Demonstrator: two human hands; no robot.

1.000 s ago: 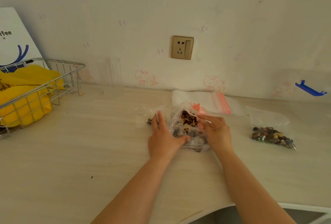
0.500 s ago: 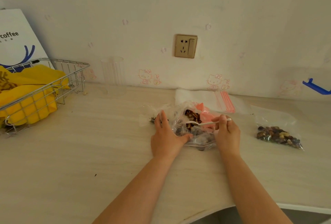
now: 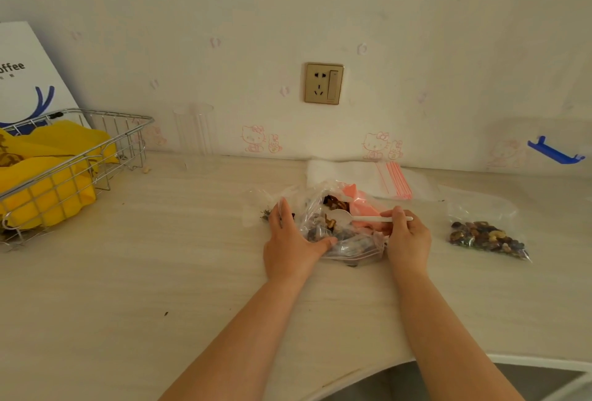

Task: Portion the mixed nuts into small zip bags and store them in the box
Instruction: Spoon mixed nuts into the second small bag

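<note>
Right hand (image 3: 408, 235) grip pinches white spoon (image 3: 358, 217) over open nut bag (image 3: 342, 227); left hand (image 3: 293, 243), fingers straight, steadies its side on tabletop (image 3: 144, 272)

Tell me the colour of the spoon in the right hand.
White: the spoon, held by the right hand, shows best in the head view.

Left hand (image 3: 293, 242) lying flat, fingers straight, thumb pressing the nut bag (image 3: 344, 234). Right hand (image 3: 407, 235) pinching a white plastic spoon (image 3: 362, 218), both forearms extended.

Counts on the counter

Two nut bags: open bag (image 3: 346, 234), filled bag (image 3: 487, 234) at 3 o'clock; one spoon (image 3: 368, 218); one wire basket (image 3: 105, 150).
</note>
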